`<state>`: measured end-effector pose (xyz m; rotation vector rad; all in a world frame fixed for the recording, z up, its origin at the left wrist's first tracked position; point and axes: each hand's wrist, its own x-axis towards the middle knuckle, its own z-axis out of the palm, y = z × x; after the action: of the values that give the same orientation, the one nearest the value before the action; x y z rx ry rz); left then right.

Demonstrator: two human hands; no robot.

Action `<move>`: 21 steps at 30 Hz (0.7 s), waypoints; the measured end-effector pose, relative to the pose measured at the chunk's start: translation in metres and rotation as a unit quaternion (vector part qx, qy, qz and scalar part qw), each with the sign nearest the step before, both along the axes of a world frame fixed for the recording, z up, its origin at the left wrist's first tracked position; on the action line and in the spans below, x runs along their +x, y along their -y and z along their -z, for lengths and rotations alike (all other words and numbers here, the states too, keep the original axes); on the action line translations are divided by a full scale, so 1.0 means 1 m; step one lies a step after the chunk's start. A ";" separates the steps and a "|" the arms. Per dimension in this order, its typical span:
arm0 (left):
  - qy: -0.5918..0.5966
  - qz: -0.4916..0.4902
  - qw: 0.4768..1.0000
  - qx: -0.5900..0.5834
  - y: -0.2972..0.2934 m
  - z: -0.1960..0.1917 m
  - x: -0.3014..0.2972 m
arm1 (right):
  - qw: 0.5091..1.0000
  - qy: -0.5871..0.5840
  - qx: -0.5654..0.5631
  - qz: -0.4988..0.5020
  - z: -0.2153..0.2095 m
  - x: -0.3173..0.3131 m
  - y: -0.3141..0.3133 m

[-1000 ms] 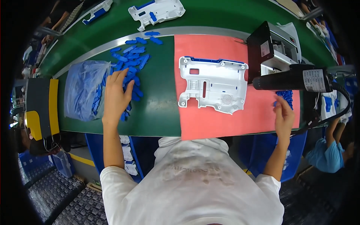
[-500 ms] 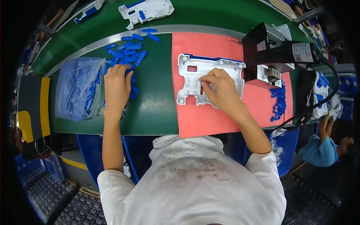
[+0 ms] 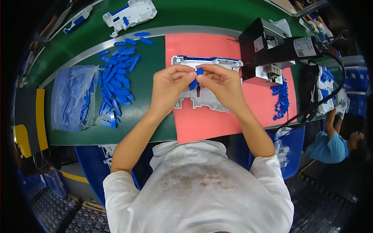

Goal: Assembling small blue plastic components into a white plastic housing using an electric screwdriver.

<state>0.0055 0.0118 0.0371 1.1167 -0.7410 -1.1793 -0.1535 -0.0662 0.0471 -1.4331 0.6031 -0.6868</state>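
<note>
Only one view here, the head cam looking straight down. Both hands meet over the middle of the bench: the left hand (image 3: pixel 169 86) and right hand (image 3: pixel 220 83) pinch a small blue clip (image 3: pixel 195 79) between their fingertips, so both are closed on it, each from its own side. The clip sits just above a grey plastic frame (image 3: pixel 206 99), which lies flat on a pink mat (image 3: pixel 202 120). Can't tell whether the clip touches the frame or hovers a hair off it.

Left of the mat, on the green table (image 3: pixel 143 116), there's a loose pile of blue clips (image 3: pixel 116 87), and further left a clear bag (image 3: pixel 74 97) with more blue bits inside. On the right edge of the mat, a smaller heap of tiny blue parts (image 3: pixel 281 99) lies just below a black machine (image 3: pixel 268 50) with a cable (image 3: pixel 328 97) looping off to the right.

At the top, on the far green strip, another grey frame (image 3: pixel 130 14) with blue bits on it lies well apart from the hands. Another person in a blue shirt (image 3: pixel 330 145) shows at the lower right.
</note>
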 end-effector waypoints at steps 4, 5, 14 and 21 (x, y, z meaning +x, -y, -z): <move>0.226 0.001 0.972 -0.068 0.002 0.003 0.004 | 0.996 -0.073 -0.040 0.012 0.006 -0.012 0.016; 0.367 -0.002 0.926 -0.093 -0.004 0.002 0.011 | 0.989 -0.137 -0.055 0.008 0.006 -0.014 0.018; 0.679 0.169 0.668 -0.252 -0.014 0.003 0.024 | 0.949 -0.199 -0.243 0.011 0.022 -0.010 0.010; 0.698 0.169 0.651 -0.246 -0.015 0.006 0.022 | 0.769 -0.032 -0.564 0.299 -0.008 -0.047 -0.005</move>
<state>0.0273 0.0265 0.0315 1.2956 -2.3760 -0.0583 -0.2004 -0.0616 0.0548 -2.4029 0.7443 -1.7070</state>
